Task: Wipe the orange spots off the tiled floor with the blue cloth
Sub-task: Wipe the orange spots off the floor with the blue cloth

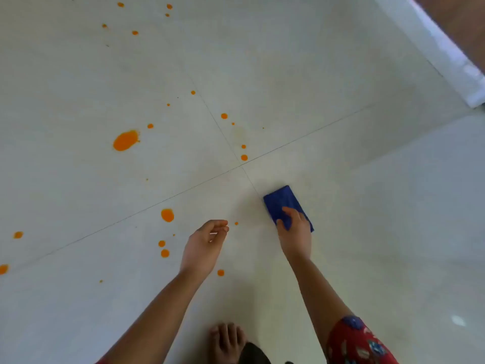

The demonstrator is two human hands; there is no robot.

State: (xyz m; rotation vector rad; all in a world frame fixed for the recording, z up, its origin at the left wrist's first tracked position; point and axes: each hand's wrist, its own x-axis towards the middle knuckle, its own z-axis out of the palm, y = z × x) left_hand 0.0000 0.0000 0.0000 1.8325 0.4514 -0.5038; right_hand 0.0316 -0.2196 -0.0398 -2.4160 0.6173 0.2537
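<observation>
Indoor rm, prob. home, large pale floor tiles [288,74], white skirting [433,46], bare foot [227,341]

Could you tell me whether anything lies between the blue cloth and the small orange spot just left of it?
Nothing visible does: only bare tiled floor separates the blue cloth, held by the right hand, from the small orange spot. The left hand hangs loosely curled just beyond that spot, holding nothing.
</observation>
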